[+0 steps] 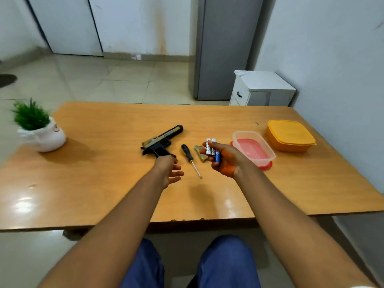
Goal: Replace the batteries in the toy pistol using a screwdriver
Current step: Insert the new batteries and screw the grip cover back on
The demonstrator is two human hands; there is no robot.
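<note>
A black and gold toy pistol (161, 141) lies on its side on the wooden table (104, 183), barrel pointing away to the right. My left hand (169, 170) hovers just below its grip, fingers apart, holding nothing. A screwdriver (190, 159) with a black and yellow handle lies right of the pistol, tip toward me. My right hand (225, 161) is palm up and holds three batteries (213, 150) upright between thumb and fingers. A small gold cover piece (200, 153) lies on the table, partly hidden behind that hand.
A clear plastic container (254, 149) with a pink bottom sits on a red lid right of my right hand. A closed yellow box (289, 136) stands further right. A potted green plant (39, 129) in a white pot is at the table's left corner.
</note>
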